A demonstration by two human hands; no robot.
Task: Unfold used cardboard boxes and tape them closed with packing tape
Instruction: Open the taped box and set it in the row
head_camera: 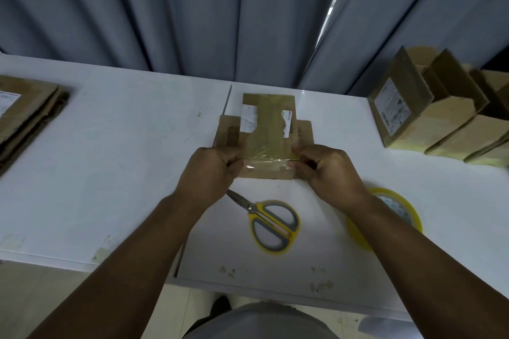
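Cardboard flats (26, 110) lie stacked far left on the white surface (124, 159). The left hand (212, 170) pinches the near-left corner of the taped box (268, 129) at centre, the right hand (327, 170) its near-right corner; scissors (271, 221) lie nearer, tape roll (396, 205) farther right.

Matt brown cardboard box (264, 129), glossy tape patches; smooth glossy white table (124, 146).

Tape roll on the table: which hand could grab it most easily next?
Probably the right hand: the tape roll lies just beside its wrist, partly hidden by that forearm. The left hand grips the cardboard box at the opposite side, nearer the scissors.
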